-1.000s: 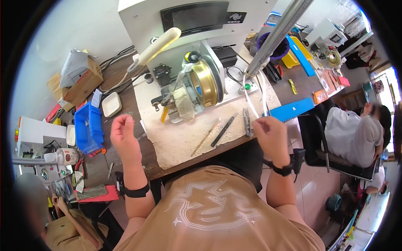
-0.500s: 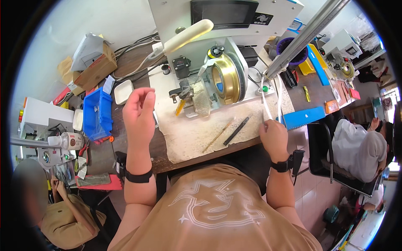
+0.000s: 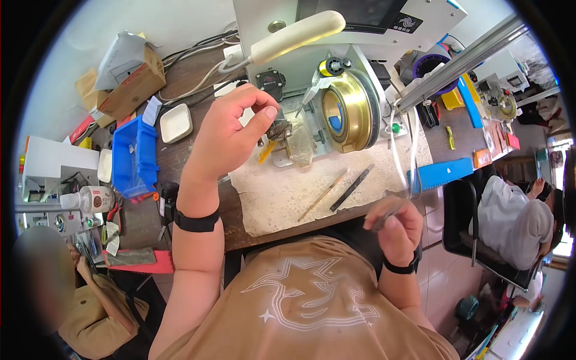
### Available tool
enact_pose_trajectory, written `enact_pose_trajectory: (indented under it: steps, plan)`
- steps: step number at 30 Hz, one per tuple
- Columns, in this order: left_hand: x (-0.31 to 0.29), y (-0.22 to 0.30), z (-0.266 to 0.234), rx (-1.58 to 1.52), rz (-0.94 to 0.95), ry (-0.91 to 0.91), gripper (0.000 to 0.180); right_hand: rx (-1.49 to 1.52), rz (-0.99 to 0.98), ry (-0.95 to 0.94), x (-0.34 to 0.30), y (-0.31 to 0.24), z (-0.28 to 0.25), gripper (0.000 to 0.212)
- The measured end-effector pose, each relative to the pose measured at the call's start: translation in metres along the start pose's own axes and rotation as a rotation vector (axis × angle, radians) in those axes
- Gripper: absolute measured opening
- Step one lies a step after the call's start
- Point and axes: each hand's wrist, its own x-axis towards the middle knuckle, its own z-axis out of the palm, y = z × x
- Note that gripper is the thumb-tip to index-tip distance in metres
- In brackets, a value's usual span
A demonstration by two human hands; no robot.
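Observation:
My left hand point(image 3: 225, 135) is raised in front of the machine's small clamp fixture point(image 3: 279, 132), fingers bent and thumb tip close to the index tip. Whether a small piece sits in that pinch, I cannot make out. Past it stands a brass-coloured ring wheel point(image 3: 354, 114) with a blue patch inside. At the table's front edge, my right hand point(image 3: 399, 231) is closed round a thin grey metal-looking piece point(image 3: 387, 217), its kind unclear. White cord loops point(image 3: 397, 156) hang just beyond that hand. A black pen-like rod point(image 3: 352, 187) and a thin brown stick point(image 3: 324, 195) lie on the stained sheet point(image 3: 264, 210).
A white lamp arm point(image 3: 297, 37) and a slanted metal post point(image 3: 462, 63) overhang the bench. Left are a blue bin point(image 3: 135, 159), a white dish point(image 3: 176, 123) and a cardboard box point(image 3: 133, 84). A blue strip point(image 3: 444, 174) lies right. People sit on both sides.
My left hand has moved up and right to the clamp fixture, its fingers closing together. My right hand has drawn back from the white cord and turned, showing the grey piece. The view has shifted slightly.

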Motion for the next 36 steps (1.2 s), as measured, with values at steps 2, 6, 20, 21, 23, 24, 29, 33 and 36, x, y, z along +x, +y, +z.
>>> enact_pose_trajectory:
  steps: [2,6,20,21,23,24,29,33,36]
  plan:
    - [0.012,-0.007,0.007,0.009,0.032,-0.034,0.013,-0.124,-0.041,-0.135,0.012,-0.008,0.011,0.011]
    - [0.005,-0.015,-0.004,0.073,0.003,-0.068,0.012,-0.322,0.012,-0.355,0.037,-0.001,0.029,0.01]
    - [0.012,0.005,-0.007,0.083,0.012,-0.228,0.011,-0.135,0.326,-0.215,0.059,0.023,0.078,0.031]
    - [0.021,0.004,-0.005,0.082,0.043,-0.27,0.012,-0.186,0.247,-0.126,0.058,0.028,0.08,0.031]
    - [0.024,0.0,-0.002,0.074,0.107,-0.282,0.016,-0.305,0.122,-0.076,0.06,0.03,0.078,0.03]
    - [0.023,0.0,-0.005,0.102,0.11,-0.294,0.018,-0.254,0.128,-0.063,0.059,0.03,0.079,0.033]
    - [0.007,-0.008,-0.024,0.064,0.078,-0.275,0.02,-0.27,0.149,-0.136,0.063,0.039,0.085,0.037]
    - [0.005,-0.007,-0.03,0.064,-0.002,-0.314,0.016,-0.777,-0.111,-0.102,0.071,0.047,0.091,0.04]
    - [0.007,-0.009,-0.028,0.079,0.021,-0.309,0.01,-0.91,-0.196,-0.083,0.075,0.054,0.093,0.043]
